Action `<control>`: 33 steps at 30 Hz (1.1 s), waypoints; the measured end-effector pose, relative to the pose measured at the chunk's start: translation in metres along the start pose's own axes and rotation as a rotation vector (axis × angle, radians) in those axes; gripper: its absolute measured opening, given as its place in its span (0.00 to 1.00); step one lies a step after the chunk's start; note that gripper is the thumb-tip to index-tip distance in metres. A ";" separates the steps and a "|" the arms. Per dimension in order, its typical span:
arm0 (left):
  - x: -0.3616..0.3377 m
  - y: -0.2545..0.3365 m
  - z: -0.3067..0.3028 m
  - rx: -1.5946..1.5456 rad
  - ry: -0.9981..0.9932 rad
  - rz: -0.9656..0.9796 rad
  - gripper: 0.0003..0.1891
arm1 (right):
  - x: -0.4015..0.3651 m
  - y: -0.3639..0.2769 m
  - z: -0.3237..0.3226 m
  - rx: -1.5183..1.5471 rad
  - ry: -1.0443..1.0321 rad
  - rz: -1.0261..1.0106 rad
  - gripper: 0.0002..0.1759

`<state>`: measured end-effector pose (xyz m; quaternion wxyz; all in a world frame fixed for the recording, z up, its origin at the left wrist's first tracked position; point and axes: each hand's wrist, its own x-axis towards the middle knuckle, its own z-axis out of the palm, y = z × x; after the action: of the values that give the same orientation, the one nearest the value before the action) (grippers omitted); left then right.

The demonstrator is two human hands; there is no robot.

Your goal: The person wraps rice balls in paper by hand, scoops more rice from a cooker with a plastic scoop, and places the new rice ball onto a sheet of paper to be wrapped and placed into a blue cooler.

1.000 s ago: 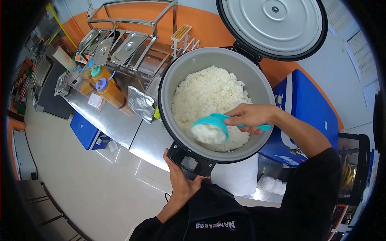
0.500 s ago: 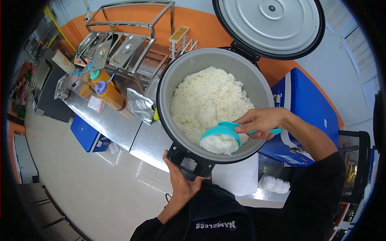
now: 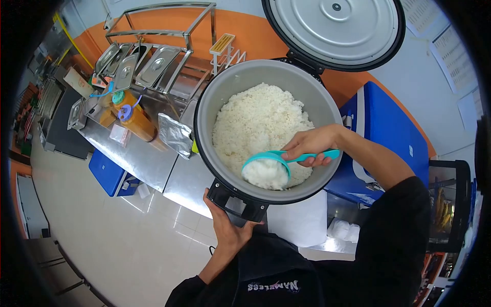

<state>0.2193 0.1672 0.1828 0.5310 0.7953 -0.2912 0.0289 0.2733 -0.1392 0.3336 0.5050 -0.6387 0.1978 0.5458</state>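
A large rice cooker (image 3: 206,117) with a grey inner pot stands before me, filled partway with white cooked rice (image 3: 258,115). My right hand (image 3: 313,146) is closed around the handle of a teal scoop (image 3: 271,155). The scoop, heaped with rice, is inside the pot at its near side, tilted so its mouth faces me. Whether its underside touches the rice below is hidden. At the cooker's front, my left hand (image 3: 228,229) grips the black handle (image 3: 236,205) from below, its thumb and fingers on either side.
The cooker's open lid (image 3: 335,33) rises behind the pot. Blue coolers (image 3: 388,138) stand on the right. Left on the steel counter are sauce bottles (image 3: 137,124), a foil pouch (image 3: 175,135) and metal pan lids (image 3: 157,66). White paper (image 3: 297,221) lies below the pot.
My right hand has moved the rice-filled scoop a little to the left inside the pot. My left hand stays on the cooker's handle. The whole view has shifted slightly.
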 end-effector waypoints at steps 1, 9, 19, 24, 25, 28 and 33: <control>-0.001 0.000 -0.001 0.007 -0.008 -0.016 0.72 | 0.001 0.000 0.000 0.022 0.001 -0.004 0.23; -0.005 -0.003 0.000 0.029 -0.001 -0.011 0.74 | -0.018 0.050 -0.007 0.370 -0.106 -0.163 0.14; -0.077 -0.046 0.046 -0.253 -0.337 -0.504 0.51 | -0.058 0.229 0.175 0.937 0.460 -0.577 0.15; -0.097 -0.079 0.098 0.160 -0.905 0.185 0.44 | 0.023 0.316 0.253 1.308 0.500 -0.524 0.18; -0.096 -0.079 0.113 0.263 -0.960 0.298 0.44 | 0.038 0.322 0.256 1.318 0.600 -0.480 0.21; -0.104 -0.091 0.163 0.375 -1.065 0.532 0.48 | 0.097 0.355 0.262 1.023 1.023 -0.280 0.26; -0.105 -0.089 0.188 0.489 -1.076 0.590 0.51 | 0.173 0.371 0.279 0.138 1.533 -0.025 0.32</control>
<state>0.1268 0.0740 -0.0099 0.0854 0.6833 -0.7066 -0.1629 -0.1075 0.0003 0.0484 0.2718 -0.8077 0.5186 -0.0687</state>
